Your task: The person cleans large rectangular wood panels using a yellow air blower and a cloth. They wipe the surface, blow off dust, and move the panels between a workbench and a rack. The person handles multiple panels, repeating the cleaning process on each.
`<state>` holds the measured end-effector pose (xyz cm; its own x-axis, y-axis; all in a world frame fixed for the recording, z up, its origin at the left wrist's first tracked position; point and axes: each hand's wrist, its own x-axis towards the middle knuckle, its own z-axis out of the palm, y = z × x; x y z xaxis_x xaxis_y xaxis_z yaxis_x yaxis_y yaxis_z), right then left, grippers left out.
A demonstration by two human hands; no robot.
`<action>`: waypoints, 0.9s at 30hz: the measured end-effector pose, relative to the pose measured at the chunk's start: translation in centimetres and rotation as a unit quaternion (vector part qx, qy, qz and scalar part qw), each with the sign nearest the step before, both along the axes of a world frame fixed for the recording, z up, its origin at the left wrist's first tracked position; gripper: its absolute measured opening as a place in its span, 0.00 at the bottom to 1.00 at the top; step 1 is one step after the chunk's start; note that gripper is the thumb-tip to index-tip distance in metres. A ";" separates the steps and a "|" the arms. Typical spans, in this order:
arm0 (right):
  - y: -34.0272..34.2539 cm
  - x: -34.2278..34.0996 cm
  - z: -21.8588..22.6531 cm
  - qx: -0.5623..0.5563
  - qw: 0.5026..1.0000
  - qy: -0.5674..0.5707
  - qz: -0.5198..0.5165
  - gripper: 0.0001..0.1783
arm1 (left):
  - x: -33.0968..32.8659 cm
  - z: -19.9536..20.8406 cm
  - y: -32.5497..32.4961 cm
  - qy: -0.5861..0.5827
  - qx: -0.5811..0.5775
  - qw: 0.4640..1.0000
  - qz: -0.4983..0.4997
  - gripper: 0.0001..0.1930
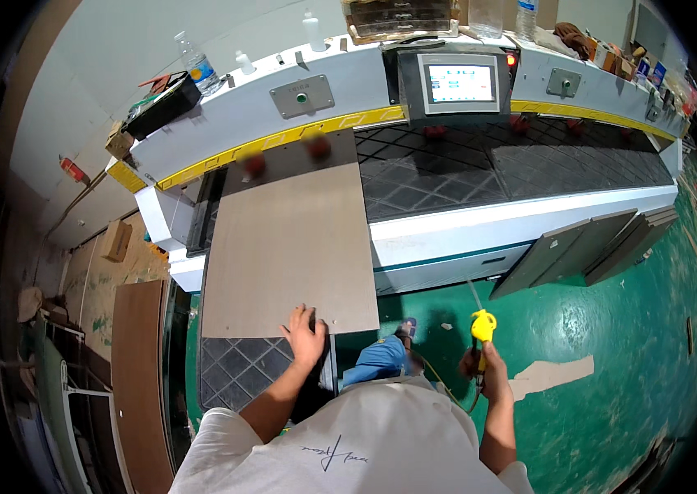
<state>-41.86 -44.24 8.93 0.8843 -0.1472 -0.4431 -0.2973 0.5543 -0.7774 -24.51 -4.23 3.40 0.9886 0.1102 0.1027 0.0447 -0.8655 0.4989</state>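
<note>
A light brown wood-grain panel (pixel 291 247) lies flat on the machine's black ridged bed, its far end under the yellow-edged beam. My left hand (pixel 306 336) rests on the panel's near edge, fingers spread and pressing flat. In my right hand (pixel 488 375) is a yellow air blow gun (pixel 483 326), held off the panel to the right above the green floor. Its thin nozzle points away from me, and a hose hangs from its lower end. My right fingers are wrapped round the handle.
A control screen (pixel 460 83) stands on the white machine beam. Dark panels (pixel 562 247) lean against the machine's front at right. Brown boards (pixel 139 354) stand at left. Bottles, including a clear one (pixel 194 59), sit on the beam. A cardboard scrap (pixel 552 377) lies on the floor.
</note>
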 end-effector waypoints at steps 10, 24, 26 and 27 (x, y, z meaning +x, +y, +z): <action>-9.5 -3.2 3.6 -0.078 0.914 -0.022 -0.398 0.21 | -5.1 -3.3 -5.0 0.437 -0.586 0.673 0.114 0.24; -5.1 -5.0 3.2 -0.121 0.938 0.032 0.323 0.22 | -0.1 -4.5 -4.8 0.275 -0.749 0.535 0.277 0.26; -2.4 -4.0 2.8 -0.082 0.927 0.062 0.361 0.23 | -1.5 -1.5 -4.9 0.290 -0.733 0.558 0.261 0.25; -1.1 -2.8 2.8 -0.116 0.905 0.044 0.406 0.23 | -2.4 -0.4 -4.3 0.295 -0.729 0.561 0.259 0.25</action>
